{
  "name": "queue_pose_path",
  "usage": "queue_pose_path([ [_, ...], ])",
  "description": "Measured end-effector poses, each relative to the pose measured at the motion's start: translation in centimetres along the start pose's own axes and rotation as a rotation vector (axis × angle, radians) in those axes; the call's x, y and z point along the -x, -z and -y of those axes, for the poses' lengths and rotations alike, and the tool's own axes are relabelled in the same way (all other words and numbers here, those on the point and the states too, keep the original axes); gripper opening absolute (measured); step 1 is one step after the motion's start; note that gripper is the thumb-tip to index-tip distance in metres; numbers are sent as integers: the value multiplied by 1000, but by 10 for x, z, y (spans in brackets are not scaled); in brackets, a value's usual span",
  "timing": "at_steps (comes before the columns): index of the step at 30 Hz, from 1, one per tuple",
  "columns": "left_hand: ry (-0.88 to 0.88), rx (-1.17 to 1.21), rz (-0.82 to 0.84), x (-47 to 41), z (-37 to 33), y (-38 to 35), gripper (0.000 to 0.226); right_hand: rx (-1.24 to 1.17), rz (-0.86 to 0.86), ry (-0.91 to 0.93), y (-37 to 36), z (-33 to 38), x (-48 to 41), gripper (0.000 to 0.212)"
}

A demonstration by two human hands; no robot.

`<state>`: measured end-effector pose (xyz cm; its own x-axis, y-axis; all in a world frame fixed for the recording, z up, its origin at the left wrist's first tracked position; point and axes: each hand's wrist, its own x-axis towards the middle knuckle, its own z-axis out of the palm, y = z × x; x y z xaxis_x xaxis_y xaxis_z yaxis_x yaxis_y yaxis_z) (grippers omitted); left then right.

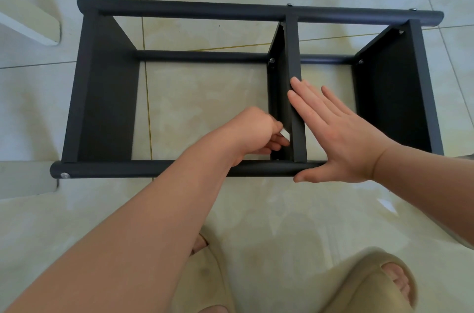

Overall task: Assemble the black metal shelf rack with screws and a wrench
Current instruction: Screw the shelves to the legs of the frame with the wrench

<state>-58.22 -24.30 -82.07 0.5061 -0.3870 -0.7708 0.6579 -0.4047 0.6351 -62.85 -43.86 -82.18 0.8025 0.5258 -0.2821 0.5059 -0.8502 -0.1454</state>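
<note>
I see the black rack (pixel 107 97) lying on its side on the tiled floor (pixel 205 210). My left hand (pixel 256 133) is curled and pinches a small pale piece (pixel 285 133) against the near end of the middle panel (pixel 295 56); I can't tell what the piece is. My right hand (pixel 338 138) is flat, its straight fingers along that panel's edge and its palm over the near tube (pixel 154 168). There's a screw head (pixel 64 175) at the tube's left end. Beige slippers (pixel 372 282) at bottom.
</note>
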Motion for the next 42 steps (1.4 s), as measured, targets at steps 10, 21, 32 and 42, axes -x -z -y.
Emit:
queue_pose_path([
  [10,-82,-122,64,2,6,9,25,-7,1,2,1,1,1,129],
  [21,-108,-199,77,3,8,13,26,-14,2,6,1,1,0,128],
  [32,-121,-297,114,9,10,17,28,-14,4,2,1,1,0,129],
  [42,-128,-398,121,12,11,16,22,-16,5,-4,2,1,0,129],
])
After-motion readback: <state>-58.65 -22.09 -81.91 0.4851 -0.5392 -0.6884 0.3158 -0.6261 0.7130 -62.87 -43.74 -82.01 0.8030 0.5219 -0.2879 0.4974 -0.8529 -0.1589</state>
